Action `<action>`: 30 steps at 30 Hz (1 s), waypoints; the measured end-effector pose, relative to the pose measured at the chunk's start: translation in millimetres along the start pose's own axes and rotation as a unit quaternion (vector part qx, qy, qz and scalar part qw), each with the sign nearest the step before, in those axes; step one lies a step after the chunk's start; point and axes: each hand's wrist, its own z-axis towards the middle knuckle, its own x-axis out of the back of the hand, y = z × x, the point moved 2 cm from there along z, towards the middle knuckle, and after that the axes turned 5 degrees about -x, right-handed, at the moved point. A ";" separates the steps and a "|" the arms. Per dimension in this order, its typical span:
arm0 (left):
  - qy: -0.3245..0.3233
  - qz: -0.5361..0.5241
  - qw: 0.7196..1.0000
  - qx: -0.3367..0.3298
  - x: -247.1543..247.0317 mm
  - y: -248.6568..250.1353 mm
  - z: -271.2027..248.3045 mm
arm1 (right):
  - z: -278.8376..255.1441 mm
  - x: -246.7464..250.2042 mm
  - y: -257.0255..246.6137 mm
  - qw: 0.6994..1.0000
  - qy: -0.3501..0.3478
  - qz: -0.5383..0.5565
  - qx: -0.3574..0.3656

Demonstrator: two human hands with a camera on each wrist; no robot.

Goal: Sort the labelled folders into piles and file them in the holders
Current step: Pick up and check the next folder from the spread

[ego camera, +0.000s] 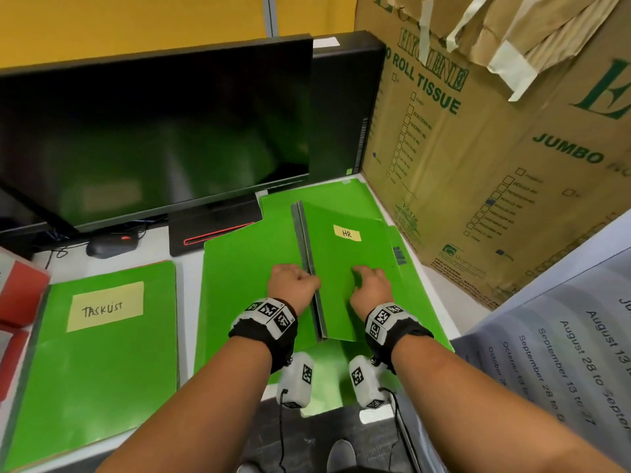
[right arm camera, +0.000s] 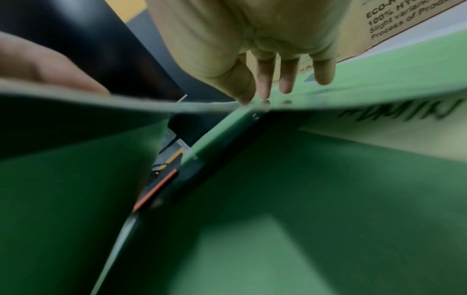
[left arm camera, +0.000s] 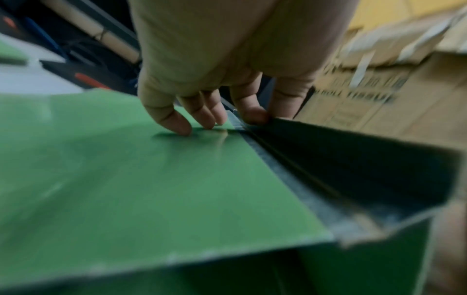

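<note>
**HR folder gripped at spine, lifted over green pile**

Left hand (ego camera: 294,282) curled round dark spine of HR folder (ego camera: 345,268), thumb and index pinching the spine edge in left wrist view (left arm camera: 255,114), other fingertips (left arm camera: 182,127) down on green sheet beside it; right hand (ego camera: 372,285) on the cover of the same folder, fingers bent, tips pressing the green face near its near edge (right arm camera: 265,93); whether thumb wraps under the cover cannot tell, so grasp of right hand not clear; HR folder tilted, spine side up, yellow HR label (ego camera: 347,232) facing up.

Below HR folder: pile of green folders (ego camera: 239,285) lying flat on white desk (ego camera: 189,268); lettering on a folder under the lifted cover, partly cut off, in right wrist view (right arm camera: 404,113); left of HR folder: TASKLIST folder (ego camera: 102,353) flat on desk, apart from the pile, yellow label up; further left of that: red items (ego camera: 20,291) at frame edge; behind HR folder: dark monitor (ego camera: 153,131) with stand base (ego camera: 211,230) touching the pile's far edge; mouse (ego camera: 111,245) left of the base; right of HR folder: cardboard box (ego camera: 495,148) printed ROLL TISSUE, just beside the pile; printed sheet with dates (ego camera: 563,353) near right of the hands.
</note>
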 end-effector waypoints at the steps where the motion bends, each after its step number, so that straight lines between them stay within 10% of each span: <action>1: 0.003 -0.001 1.000 -0.008 11.1 8.9 -3.4 | 0.0 0.2 -6.6 1.000 0.005 0.003 -0.004; 18: 0.017 -0.259 0.958 -0.125 176.5 18.3 -65.7 | -32.1 -39.9 -92.4 0.974 -0.151 0.161 -0.043; 30: 0.184 -0.176 0.965 -0.062 219.9 -71.7 -68.0 | -50.1 -45.3 -138.4 0.963 -0.016 0.269 0.021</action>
